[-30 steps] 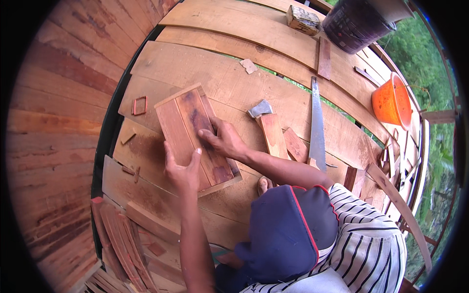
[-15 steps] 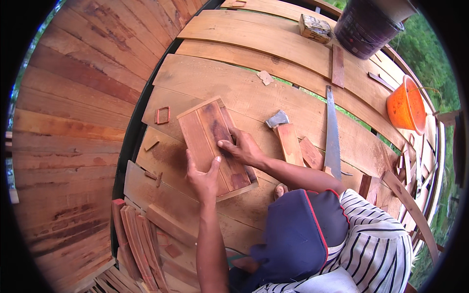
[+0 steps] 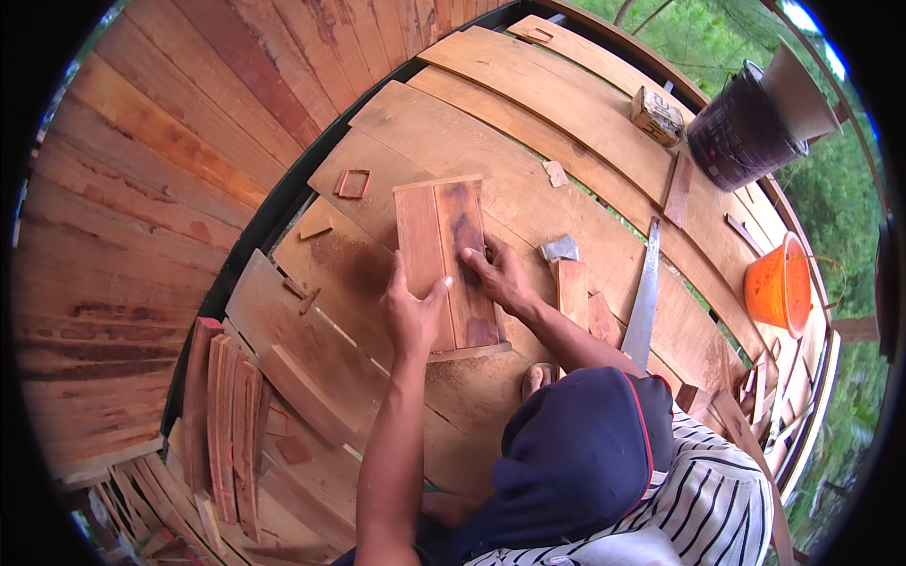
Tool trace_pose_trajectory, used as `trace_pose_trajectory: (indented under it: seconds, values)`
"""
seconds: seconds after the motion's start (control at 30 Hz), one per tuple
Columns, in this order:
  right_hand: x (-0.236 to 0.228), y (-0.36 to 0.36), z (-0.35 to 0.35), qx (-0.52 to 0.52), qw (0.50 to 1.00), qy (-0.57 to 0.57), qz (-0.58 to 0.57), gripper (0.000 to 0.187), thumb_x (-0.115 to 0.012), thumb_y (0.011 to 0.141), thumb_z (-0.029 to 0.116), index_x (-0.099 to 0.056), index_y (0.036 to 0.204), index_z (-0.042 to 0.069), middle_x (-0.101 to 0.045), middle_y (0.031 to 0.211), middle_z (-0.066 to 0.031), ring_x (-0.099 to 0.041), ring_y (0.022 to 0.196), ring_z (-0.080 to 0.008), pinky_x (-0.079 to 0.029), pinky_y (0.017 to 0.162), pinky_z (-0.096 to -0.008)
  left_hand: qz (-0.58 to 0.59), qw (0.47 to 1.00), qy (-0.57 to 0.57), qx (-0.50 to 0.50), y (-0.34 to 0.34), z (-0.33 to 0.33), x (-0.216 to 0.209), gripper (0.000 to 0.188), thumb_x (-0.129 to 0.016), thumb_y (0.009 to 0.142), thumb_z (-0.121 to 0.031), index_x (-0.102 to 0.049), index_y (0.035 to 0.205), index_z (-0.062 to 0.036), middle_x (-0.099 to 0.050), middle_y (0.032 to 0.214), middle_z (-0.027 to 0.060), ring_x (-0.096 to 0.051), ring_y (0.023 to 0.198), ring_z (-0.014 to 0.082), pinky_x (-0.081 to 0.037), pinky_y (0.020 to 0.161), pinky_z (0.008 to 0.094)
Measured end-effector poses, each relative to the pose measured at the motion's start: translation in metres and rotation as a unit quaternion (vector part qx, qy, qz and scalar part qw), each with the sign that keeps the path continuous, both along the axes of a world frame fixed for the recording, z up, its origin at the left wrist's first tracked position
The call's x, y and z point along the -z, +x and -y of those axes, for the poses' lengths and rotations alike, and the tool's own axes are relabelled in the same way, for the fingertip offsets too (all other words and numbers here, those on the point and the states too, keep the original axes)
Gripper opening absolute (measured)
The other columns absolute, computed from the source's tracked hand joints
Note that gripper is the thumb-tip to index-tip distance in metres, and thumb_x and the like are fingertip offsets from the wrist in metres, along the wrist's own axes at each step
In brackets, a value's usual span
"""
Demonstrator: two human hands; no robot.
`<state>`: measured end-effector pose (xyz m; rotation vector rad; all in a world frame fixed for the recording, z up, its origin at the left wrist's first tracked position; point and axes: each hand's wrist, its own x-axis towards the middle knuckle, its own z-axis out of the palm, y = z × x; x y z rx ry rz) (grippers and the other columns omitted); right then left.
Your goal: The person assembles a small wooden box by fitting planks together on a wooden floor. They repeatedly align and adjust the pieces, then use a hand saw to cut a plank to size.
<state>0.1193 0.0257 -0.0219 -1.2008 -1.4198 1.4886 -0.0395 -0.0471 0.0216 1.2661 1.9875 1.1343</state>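
A box-like piece of joined reddish planks [image 3: 415, 222], with a dark stained board along its right side, stands slightly tilted between my hands. My left hand [image 3: 415, 316] is wrapped round its left edge, thumb lying on the top face. From the right, my right hand [image 3: 500, 278] grips the other edge, its thumb pressed on the dark board. The fingers under the edges are hidden. Thin end boards cap the box at its far and near ends. Right of it lie a grey metal tool head [image 3: 559, 248] and a wood block [image 3: 572, 291].
A handsaw [image 3: 644, 297] lies on the plank floor [image 3: 453, 123]. An orange bucket [image 3: 779, 288] and a dark bucket [image 3: 741, 132] stand on the right. Wood strips [image 3: 222, 406] are stacked lower left, beside a plank wall [image 3: 142, 226]. Dark blue cloth [image 3: 571, 453] covers the lower middle.
The view has turned, so the floor and tools appear rotated clockwise. Both hands keep their hold on the box, which appears more upright in the picture.
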Motion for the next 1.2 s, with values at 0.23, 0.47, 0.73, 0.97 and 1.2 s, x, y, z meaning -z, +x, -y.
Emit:
trace_pose_trajectory:
  seconds: [0.23,0.47,0.73,0.97,1.2]
  values:
    - [-0.007,0.001,-0.001,-0.028,0.999,0.029,0.007,0.045,-0.062,0.103,0.031,-0.059,0.13,-0.005,-0.07,0.102,-0.0061,-0.061,0.088,-0.0091,-0.052,0.078,-0.0284,0.0,0.998,0.056,-0.005,-0.004,0.0,0.016,0.085,-0.089,0.076,-0.017,-0.046,0.142,0.0154,-0.063,0.128,0.0348,-0.067,0.115,0.0397,-0.055,0.098,0.04]
    - [-0.014,0.0,0.002,-0.02,0.997,0.043,0.064,0.044,-0.064,0.102,0.032,-0.062,0.125,-0.004,-0.069,0.097,-0.0047,-0.061,0.085,-0.0083,-0.051,0.074,-0.0276,0.003,0.999,0.039,-0.007,-0.004,0.001,0.013,0.085,-0.088,0.077,-0.018,-0.045,0.144,0.0135,-0.065,0.128,0.0313,-0.068,0.117,0.0354,-0.054,0.099,0.0383]
    - [-0.005,-0.001,0.001,-0.01,0.999,0.002,0.034,0.041,-0.066,0.102,0.03,-0.063,0.125,-0.003,-0.069,0.095,-0.0029,-0.059,0.081,-0.0071,-0.05,0.071,-0.0268,0.004,0.999,0.038,-0.007,-0.004,-0.001,0.014,0.086,-0.09,0.075,-0.018,-0.047,0.142,0.0146,-0.064,0.128,0.0328,-0.067,0.117,0.0368,-0.054,0.1,0.0387]
    - [-0.003,0.001,-0.002,-0.016,0.999,0.013,0.043,0.043,-0.066,0.101,0.029,-0.061,0.129,-0.004,-0.071,0.101,-0.0055,-0.062,0.086,-0.0084,-0.052,0.076,-0.028,0.003,0.999,0.045,-0.008,-0.003,-0.002,0.015,0.085,-0.09,0.074,-0.017,-0.048,0.14,0.0156,-0.063,0.129,0.0338,-0.066,0.118,0.0388,-0.053,0.102,0.0388]
    - [0.0,-0.002,0.003,0.001,1.0,-0.022,-0.022,0.039,-0.067,0.1,0.026,-0.063,0.125,-0.004,-0.072,0.104,-0.0087,-0.065,0.09,-0.0122,-0.053,0.078,-0.0298,-0.012,0.998,0.065,-0.012,-0.005,0.0,0.027,0.087,-0.089,0.075,-0.021,-0.046,0.143,0.0131,-0.061,0.132,0.0334,-0.065,0.122,0.0364,-0.051,0.103,0.0386]
